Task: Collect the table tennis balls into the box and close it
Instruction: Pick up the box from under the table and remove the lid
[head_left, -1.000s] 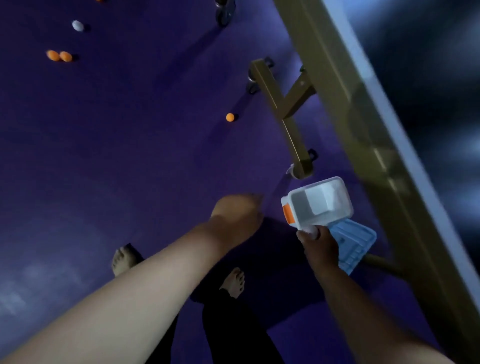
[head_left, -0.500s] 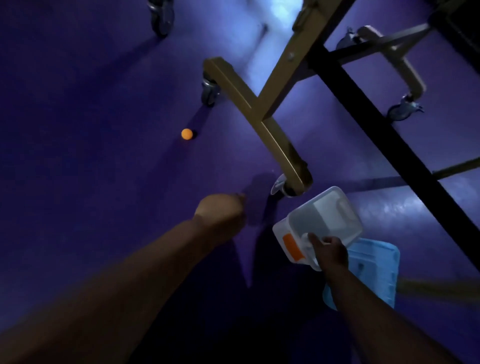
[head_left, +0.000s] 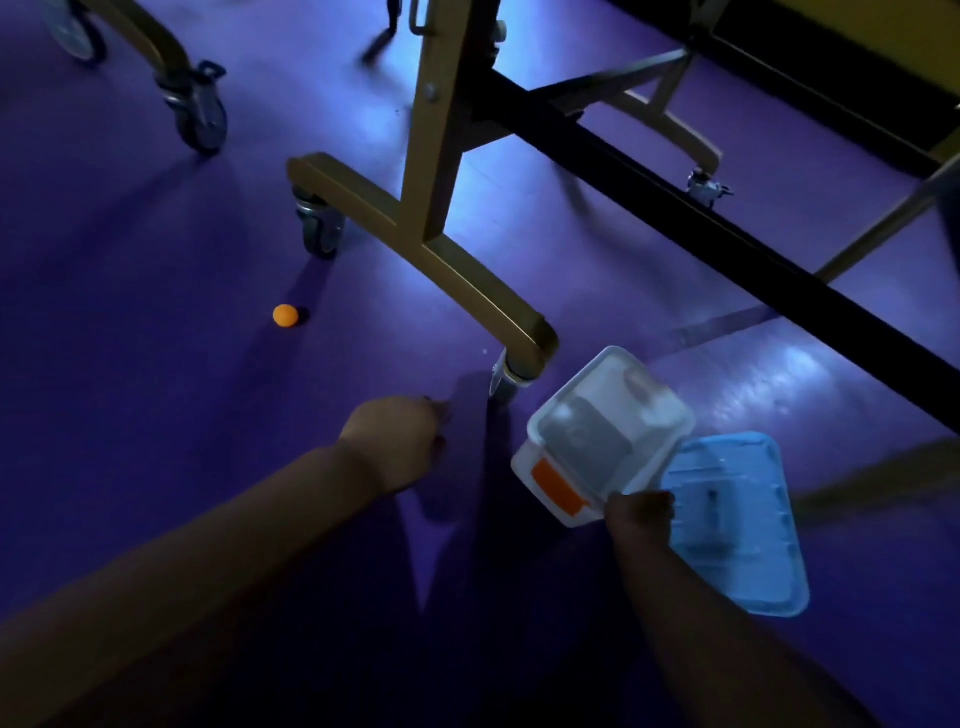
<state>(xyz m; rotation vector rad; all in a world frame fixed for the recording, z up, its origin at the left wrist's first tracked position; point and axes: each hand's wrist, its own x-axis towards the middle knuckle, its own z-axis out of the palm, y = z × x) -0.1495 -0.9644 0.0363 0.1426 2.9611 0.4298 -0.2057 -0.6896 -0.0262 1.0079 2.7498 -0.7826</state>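
Carrying hand: right hand (head_left: 641, 512) grips the near corner of the white translucent plastic box (head_left: 608, 431), lower right of the frame, mouth tilted up, probably to take balls.
Lid: light-blue plastic lid (head_left: 737, 525) hangs open beside the box, leaving the mouth clear.
Reaching hand: left hand (head_left: 395, 441), centre, arm extended, fingers curled under; cannot tell whether anything is clamped inside.
Ball: small orange table tennis ball (head_left: 285, 315) lies on the purple floor (head_left: 156, 415), centre left, near a castor (head_left: 318, 228).

One orange ball (head_left: 285, 315) on purple floor (head_left: 130, 415) (caster (head_left: 318, 228) nearby)
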